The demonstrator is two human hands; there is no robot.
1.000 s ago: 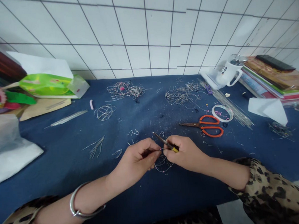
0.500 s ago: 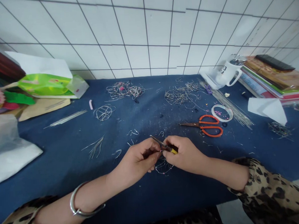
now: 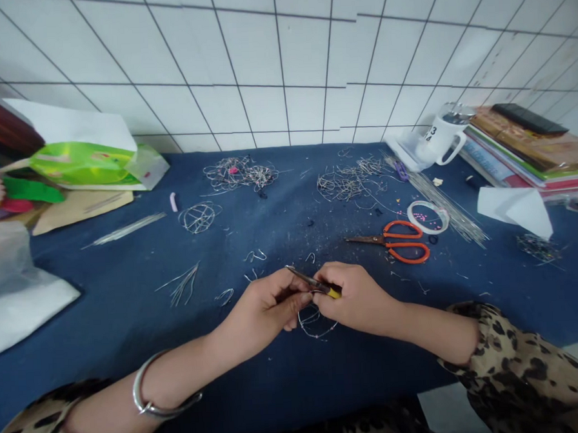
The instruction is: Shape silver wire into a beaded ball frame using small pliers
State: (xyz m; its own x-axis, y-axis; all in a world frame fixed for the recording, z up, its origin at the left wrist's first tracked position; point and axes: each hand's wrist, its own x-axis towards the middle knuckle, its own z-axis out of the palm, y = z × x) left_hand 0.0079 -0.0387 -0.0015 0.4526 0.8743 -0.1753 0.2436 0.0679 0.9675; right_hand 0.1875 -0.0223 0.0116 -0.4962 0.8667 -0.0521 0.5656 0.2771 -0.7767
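Note:
My right hand (image 3: 352, 296) is closed around pliers (image 3: 332, 292) with a yellow grip; their dark metal jaws point up and to the left, over the fingertips of my left hand. In a pinch, my left hand (image 3: 278, 302) holds a beaded wire piece (image 3: 319, 334), a loose ring of thin silvery wire with small pink beads that hangs below both hands. The fingertips of the two hands nearly meet, and they hide the spot where the wire is gripped. Orange-handled scissors (image 3: 397, 242) lie behind my right hand.
Tangled wire heaps (image 3: 350, 180) and a coiled wire ring (image 3: 198, 217) lie on the blue cloth (image 3: 260, 399). A round dish (image 3: 428, 217) holds pink beads. Straight wires (image 3: 453, 211), a white mug (image 3: 442, 137) and stacked books (image 3: 523, 152) stand right; a green packet (image 3: 87, 164) is left.
The pliers' jaws have tilted slightly lower and to the left over my left fingertips. More of the hanging beaded wire shows below my hands. The whole view has shifted a little.

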